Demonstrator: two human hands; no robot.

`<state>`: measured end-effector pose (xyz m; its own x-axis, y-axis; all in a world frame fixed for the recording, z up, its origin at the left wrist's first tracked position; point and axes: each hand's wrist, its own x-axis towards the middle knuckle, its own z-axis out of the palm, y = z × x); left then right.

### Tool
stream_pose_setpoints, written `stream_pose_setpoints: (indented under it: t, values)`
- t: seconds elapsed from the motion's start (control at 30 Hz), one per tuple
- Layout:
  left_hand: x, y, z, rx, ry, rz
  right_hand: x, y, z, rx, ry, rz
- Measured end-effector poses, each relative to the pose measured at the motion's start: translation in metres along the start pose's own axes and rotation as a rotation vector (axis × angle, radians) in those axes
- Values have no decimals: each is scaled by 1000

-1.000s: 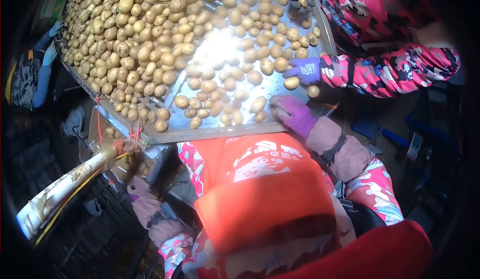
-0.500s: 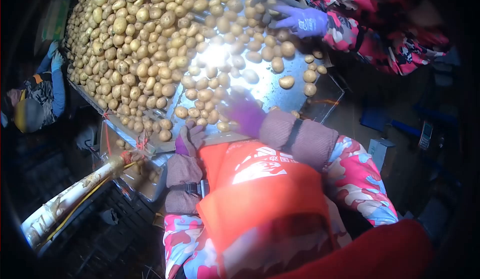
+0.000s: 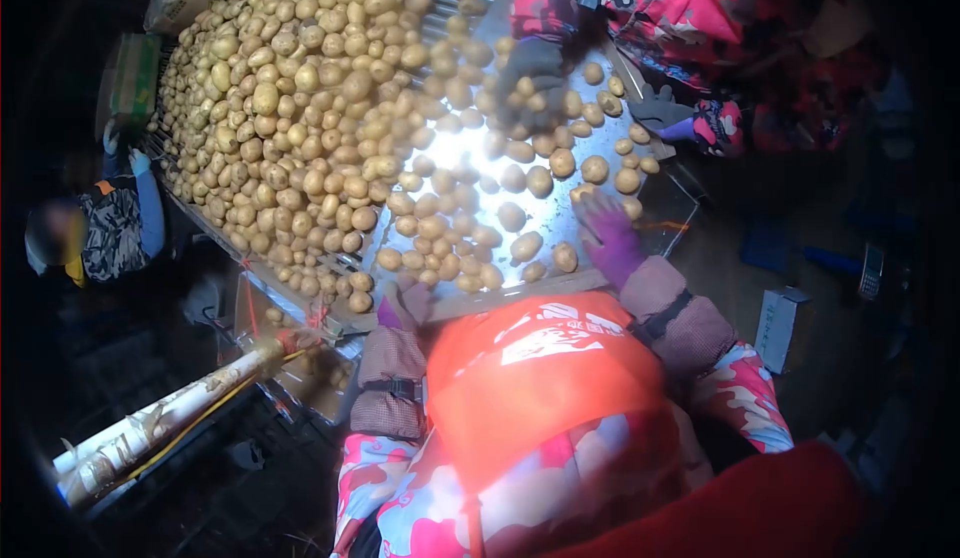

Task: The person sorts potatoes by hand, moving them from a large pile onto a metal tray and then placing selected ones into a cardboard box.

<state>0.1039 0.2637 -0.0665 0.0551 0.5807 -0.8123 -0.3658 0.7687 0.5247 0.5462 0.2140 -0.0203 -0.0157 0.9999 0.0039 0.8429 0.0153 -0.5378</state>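
Observation:
My left hand [image 3: 404, 302], in a purple and grey glove, rests on the front rim of the metal sorting table [image 3: 560, 220]. Its fingers lie loosely stretched and hold nothing I can see. Toward the table's right side is my right hand [image 3: 611, 236], gloved in purple, slightly blurred, with fingers extended and apart. A potato [image 3: 582, 192] sits at its fingertips. Between my hands, loose potatoes [image 3: 526, 247] are scattered over the shiny metal, and a bright glare washes out part of the surface.
A large potato heap [image 3: 290, 108] covers the left. Across the table, a co-worker's grey-gloved hand [image 3: 533, 83] is among potatoes; the other glove [image 3: 660, 110] is at the right edge. Another person [image 3: 120, 218] stands far left. A white pole [image 3: 170, 418] juts out lower left.
My right hand has moved right across the table, away from the potatoes near the middle. My left hand stays at the rim. The co-worker's hands have shifted, and the view has turned slightly.

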Motion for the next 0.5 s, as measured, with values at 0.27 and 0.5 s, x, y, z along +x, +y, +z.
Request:
stream_pose_setpoints:
  t: [0.27,0.5]
  values:
    - [-6,-2,6,4,83,-31,120,55,-34,-313,145,-30]
    - [-31,17,41,-47,233,-83,207,9,42,280,-136,345]
